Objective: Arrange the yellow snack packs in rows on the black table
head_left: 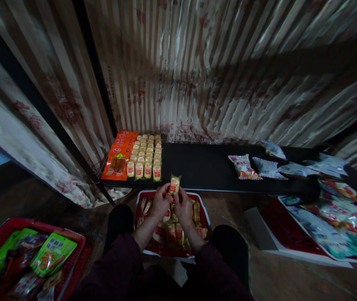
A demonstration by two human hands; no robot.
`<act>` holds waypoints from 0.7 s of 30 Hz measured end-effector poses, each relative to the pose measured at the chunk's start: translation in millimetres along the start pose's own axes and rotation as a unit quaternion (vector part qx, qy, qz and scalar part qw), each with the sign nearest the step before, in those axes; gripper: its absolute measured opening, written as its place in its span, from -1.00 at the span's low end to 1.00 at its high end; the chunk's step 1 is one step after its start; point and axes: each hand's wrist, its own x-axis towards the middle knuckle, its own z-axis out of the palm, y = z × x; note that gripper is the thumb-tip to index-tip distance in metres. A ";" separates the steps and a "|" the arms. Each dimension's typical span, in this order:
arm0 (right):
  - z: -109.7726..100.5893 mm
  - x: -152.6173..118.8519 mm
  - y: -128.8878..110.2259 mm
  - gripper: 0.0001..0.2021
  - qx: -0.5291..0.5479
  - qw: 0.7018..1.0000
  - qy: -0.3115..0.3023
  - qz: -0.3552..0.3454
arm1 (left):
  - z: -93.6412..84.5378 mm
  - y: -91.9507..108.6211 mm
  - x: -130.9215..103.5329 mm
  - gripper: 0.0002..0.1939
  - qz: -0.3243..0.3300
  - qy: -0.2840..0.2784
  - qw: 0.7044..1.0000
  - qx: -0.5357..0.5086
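A small yellow snack packet point(174, 185) with a red label stands upright between my two hands, above the near edge of the black shelf. The fingers of my left hand point(160, 202) pinch its left side, while my right hand point(184, 207) grips its right side. Below them, between my knees, a red basket with a white rim point(208, 213) holds more yellow packets, partly covered by my hands and forearms. Ahead to the left, matching packets point(147, 169) are lined up in rows on the shelf, beside overlapping orange snack bags point(118, 161).
The black shelf point(193, 165) runs left to right before a striped curtain point(181, 83). Snack bags point(245, 167) lie scattered on its right side. A full basket point(270, 225) is at right, and a red basket point(79, 246) with green pouches at left. A dark pole point(95, 62) rises left.
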 end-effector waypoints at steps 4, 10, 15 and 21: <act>3.4 16.9 -0.1 -0.52 0.008 1.000 -0.010 0.006 | 3.8 2.3 12.7 -0.58 0.008 0.008 1.000 0.002; 7.5 45.0 0.8 -0.55 0.000 1.000 -0.014 -0.001 | 13.0 11.6 33.2 -0.61 -0.017 0.033 0.999 0.033; 9.0 64.8 1.0 -0.61 -0.022 0.999 -0.031 -0.010 | 19.9 23.8 46.6 -0.65 -0.041 0.042 0.995 0.083; 16.2 86.6 8.3 -0.65 -0.031 0.998 -0.046 -0.012 | 28.3 25.7 66.5 -0.65 -0.061 0.050 0.989 0.125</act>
